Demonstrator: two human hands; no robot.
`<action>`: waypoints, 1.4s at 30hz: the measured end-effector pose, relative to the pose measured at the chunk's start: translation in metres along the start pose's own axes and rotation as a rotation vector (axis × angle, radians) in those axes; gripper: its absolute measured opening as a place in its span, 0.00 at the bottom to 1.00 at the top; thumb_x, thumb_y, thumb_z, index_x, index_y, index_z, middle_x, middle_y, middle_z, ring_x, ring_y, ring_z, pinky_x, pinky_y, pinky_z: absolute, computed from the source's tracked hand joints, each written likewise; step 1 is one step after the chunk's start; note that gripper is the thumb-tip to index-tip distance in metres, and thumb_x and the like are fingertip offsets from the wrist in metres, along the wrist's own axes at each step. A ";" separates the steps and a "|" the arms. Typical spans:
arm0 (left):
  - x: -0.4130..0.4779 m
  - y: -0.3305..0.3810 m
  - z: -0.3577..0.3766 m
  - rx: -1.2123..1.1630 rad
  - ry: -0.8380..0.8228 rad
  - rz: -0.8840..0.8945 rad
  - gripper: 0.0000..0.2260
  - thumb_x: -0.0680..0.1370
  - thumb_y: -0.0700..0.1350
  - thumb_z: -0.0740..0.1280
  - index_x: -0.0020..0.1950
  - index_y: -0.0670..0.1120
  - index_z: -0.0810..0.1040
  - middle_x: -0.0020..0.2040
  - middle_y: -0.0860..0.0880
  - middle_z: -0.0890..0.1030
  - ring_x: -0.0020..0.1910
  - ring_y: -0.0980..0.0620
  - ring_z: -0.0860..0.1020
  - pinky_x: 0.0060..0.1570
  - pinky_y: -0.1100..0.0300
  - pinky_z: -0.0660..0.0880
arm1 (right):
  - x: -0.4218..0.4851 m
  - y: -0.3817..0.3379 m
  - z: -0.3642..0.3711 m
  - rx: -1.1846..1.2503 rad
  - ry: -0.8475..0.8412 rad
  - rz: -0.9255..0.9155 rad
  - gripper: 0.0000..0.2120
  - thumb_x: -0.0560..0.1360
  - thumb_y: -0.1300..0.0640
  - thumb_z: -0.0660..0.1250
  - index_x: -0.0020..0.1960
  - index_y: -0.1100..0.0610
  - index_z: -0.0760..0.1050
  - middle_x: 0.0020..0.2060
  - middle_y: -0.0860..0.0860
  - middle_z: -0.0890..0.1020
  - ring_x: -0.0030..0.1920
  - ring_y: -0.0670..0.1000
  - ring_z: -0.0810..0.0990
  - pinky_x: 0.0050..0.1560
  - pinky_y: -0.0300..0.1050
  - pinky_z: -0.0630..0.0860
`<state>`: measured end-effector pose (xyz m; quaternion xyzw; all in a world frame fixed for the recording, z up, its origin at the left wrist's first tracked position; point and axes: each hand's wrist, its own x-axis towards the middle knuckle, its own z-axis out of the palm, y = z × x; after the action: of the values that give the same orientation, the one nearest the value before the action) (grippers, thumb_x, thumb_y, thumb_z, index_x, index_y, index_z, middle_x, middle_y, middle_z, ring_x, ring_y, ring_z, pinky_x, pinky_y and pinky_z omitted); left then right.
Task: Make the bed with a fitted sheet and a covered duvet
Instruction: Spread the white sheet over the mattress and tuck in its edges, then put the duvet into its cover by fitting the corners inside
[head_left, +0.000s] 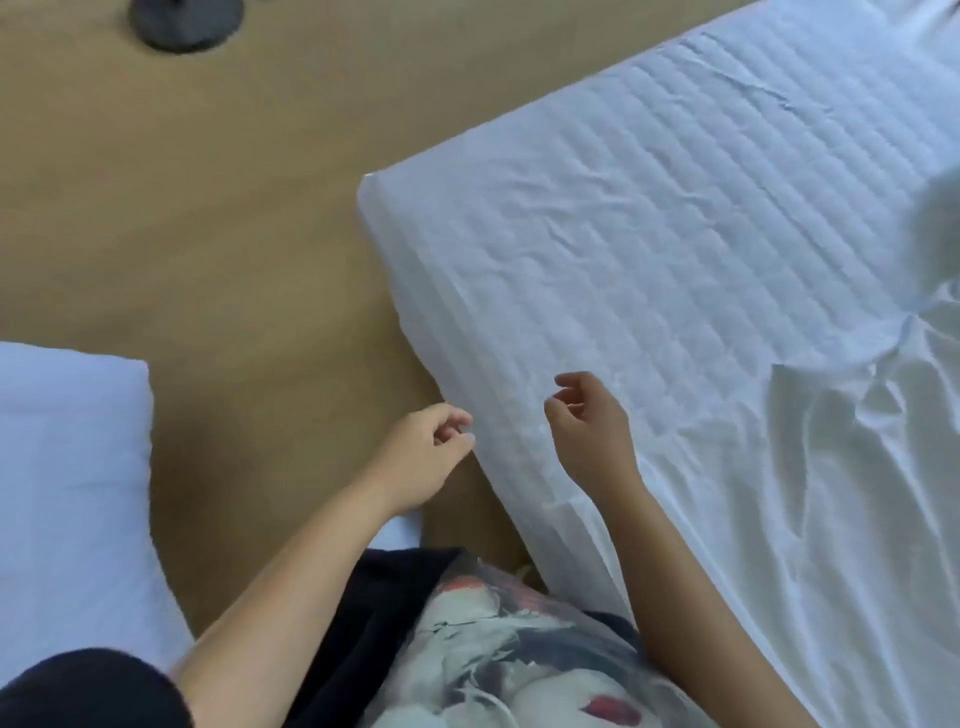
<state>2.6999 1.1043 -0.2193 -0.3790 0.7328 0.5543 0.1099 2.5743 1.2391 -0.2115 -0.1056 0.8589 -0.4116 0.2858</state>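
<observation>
The fingers of the left hand (431, 452) were loosely curled and held nothing. Their tips lay just beside the near edge of the mattress (415, 291), left of the frame's centre; whether they touched the cloth could not be told. The right hand (587, 426), close to the centre, hung over the mattress top with its fingers (569, 384) likewise slack, parted and empty.

Under and around both hands lay the fitted sheet (649, 234), white and thin enough for the mattress quilting to show through as parallel ridges. It seemed already drawn over the corner in the upper middle of the frame and ran down the near side, finely creased but mostly flat. At the right edge a looser white cloth (831, 467) lay in deep folds; whether it was slack sheet or another layer could not be told.

The sheet would likely handle as light, limp and somewhat slippery: it would bunch rather than push, and it could spring off a corner if tugged unevenly. The hem along the mattress side, just by the left fingertips, looked the best place to pinch it, pulling down and under.

More white bedding (67, 467) lay at the lower left on the tan floor (234, 234).
</observation>
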 end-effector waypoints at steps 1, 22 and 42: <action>0.004 -0.008 -0.023 -0.060 0.070 -0.036 0.04 0.77 0.45 0.66 0.50 0.53 0.77 0.41 0.54 0.76 0.42 0.52 0.77 0.45 0.58 0.73 | 0.015 -0.022 0.020 -0.013 -0.046 -0.021 0.11 0.76 0.58 0.61 0.58 0.53 0.72 0.38 0.44 0.76 0.33 0.43 0.75 0.28 0.31 0.69; 0.384 0.097 -0.471 0.168 -0.075 0.032 0.09 0.77 0.46 0.65 0.56 0.49 0.77 0.40 0.58 0.75 0.37 0.61 0.73 0.38 0.70 0.68 | 0.384 -0.367 0.253 0.025 -0.061 0.092 0.07 0.76 0.60 0.62 0.53 0.55 0.75 0.41 0.46 0.78 0.41 0.45 0.76 0.41 0.37 0.70; 0.922 0.404 -0.800 0.543 -0.106 0.221 0.10 0.78 0.48 0.64 0.59 0.49 0.76 0.41 0.57 0.75 0.41 0.55 0.74 0.37 0.65 0.67 | 0.931 -0.680 0.233 -0.087 0.113 0.098 0.11 0.77 0.58 0.62 0.58 0.57 0.75 0.47 0.46 0.78 0.49 0.45 0.75 0.48 0.37 0.67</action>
<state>1.9990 0.0272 -0.1715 -0.2244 0.8843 0.3655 0.1844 1.9143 0.2664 -0.1818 -0.0521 0.8949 -0.3648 0.2519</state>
